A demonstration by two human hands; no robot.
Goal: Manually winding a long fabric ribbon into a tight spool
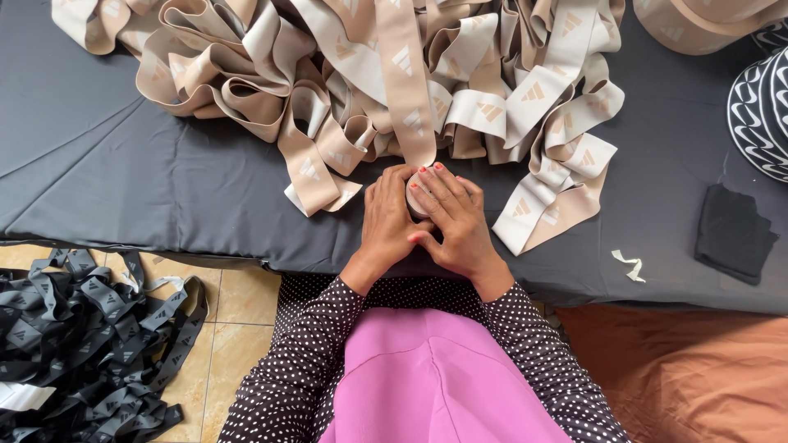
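Beige band roll [416,194] between hands [427,220]

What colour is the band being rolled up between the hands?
Beige, with pale printed marks; the band runs into the small roll under both hands, in the head view.

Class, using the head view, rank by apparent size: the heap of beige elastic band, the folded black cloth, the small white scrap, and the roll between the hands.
1. Heap of beige elastic band
2. Folded black cloth
3. Small beige roll between the hands, mostly hidden, and small white scrap: too close to rank.
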